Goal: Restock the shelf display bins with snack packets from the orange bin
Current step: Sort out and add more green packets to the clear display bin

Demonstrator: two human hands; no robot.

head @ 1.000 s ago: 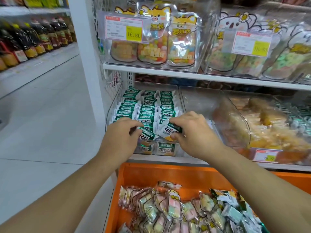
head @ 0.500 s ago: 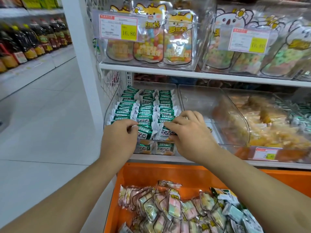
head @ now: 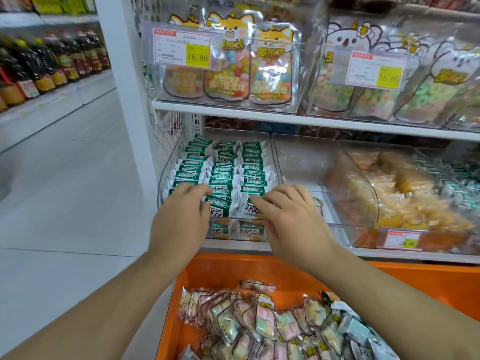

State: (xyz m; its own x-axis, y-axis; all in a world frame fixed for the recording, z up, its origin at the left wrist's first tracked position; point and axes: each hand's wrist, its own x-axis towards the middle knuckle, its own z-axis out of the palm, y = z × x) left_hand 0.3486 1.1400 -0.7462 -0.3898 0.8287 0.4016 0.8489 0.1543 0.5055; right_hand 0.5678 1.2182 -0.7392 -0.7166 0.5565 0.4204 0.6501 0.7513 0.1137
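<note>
A clear display bin (head: 166, 178) on the middle shelf holds three neat rows of green-and-white snack packets (head: 223, 172). My left hand (head: 181, 219) lies over the front left packets with its fingers stretched forward, touching them. My right hand (head: 291, 219) reaches in from the right, its straight fingers resting on the front packet of the right row (head: 248, 207). Neither thumb is visible. Below the shelf stands the orange bin (head: 223, 271), holding several pastel marshmallow packets (head: 259, 318) and some green-and-white ones at its right.
Right of the filled bin is a clear bin (head: 306, 162) with nothing visible inside, then one with yellow snacks (head: 405, 198) and a price tag (head: 401, 239). Candy bags (head: 228, 71) fill the shelf above. Bottles (head: 52, 66) line the aisle at left.
Both hands have loosened from gripping the front packets to flat fingers lying on them. The front packets now lie lower, in line with the rows.
</note>
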